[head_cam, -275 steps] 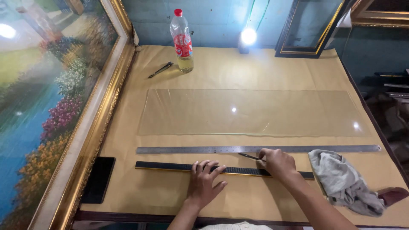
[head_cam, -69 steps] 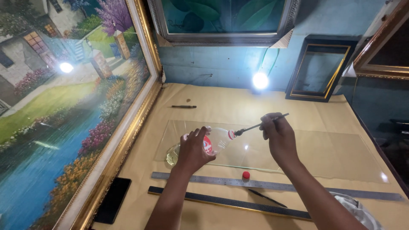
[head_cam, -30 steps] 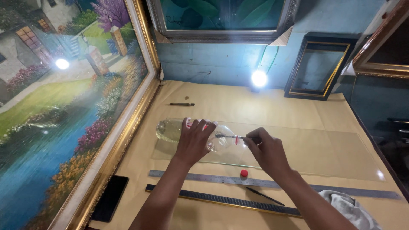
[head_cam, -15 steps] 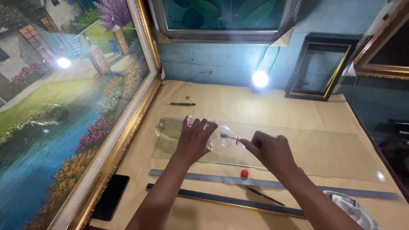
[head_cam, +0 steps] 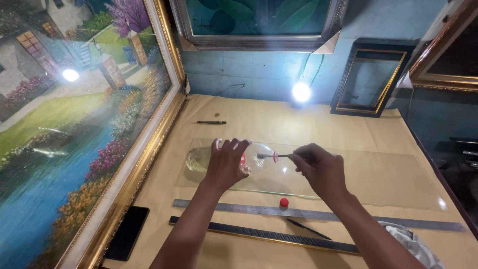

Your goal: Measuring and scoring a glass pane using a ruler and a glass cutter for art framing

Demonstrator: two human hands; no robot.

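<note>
— What is the left hand [head_cam: 226, 164] doing?

— Its fingers are wrapping round a clear plastic bottle [head_cam: 219, 159], holding it on its side above the glass sheet [head_cam: 378, 174], toward the left edge of the surface [head_cam: 259, 119].

— And the right hand [head_cam: 321, 167]?

— Its fingers are pinching a thin metal tool [head_cam: 273, 156], and the tip is sitting at the bottle's mouth.

— Anything close by?

— A red cap [head_cam: 284, 202] is lying just beside a steel ruler [head_cam: 318, 214], toward the near edge.
</note>
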